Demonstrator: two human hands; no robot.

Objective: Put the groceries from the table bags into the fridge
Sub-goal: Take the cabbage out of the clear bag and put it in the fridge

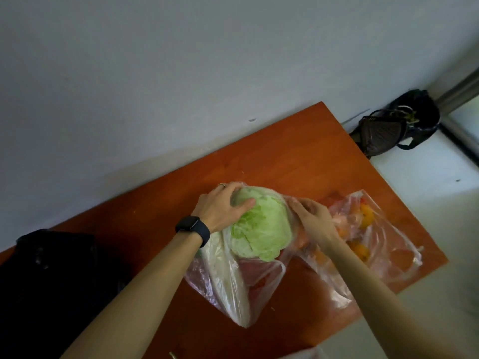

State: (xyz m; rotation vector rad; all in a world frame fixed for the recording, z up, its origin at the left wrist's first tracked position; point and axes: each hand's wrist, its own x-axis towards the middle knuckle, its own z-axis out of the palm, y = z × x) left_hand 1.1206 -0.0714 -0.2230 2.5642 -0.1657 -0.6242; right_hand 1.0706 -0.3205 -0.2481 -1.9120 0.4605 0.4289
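A pale green cabbage [264,224] sits at the mouth of a clear plastic bag [233,288] on the orange-brown table [280,156]. My left hand [223,206], with a black watch on the wrist, grips the cabbage's upper left side, thumb across its top. My right hand [311,216] pinches the bag's plastic at the cabbage's right side. A long white vegetable [215,257] and something red lie in the same bag under the cabbage. A second clear bag [375,244] to the right holds orange fruit [366,216]. The fridge is out of view.
A black bag [51,275] lies on the table at the left. A grey wall runs along the table's far edge. Past the table's far right corner, a dark bag and a dustpan [388,128] sit on the pale floor.
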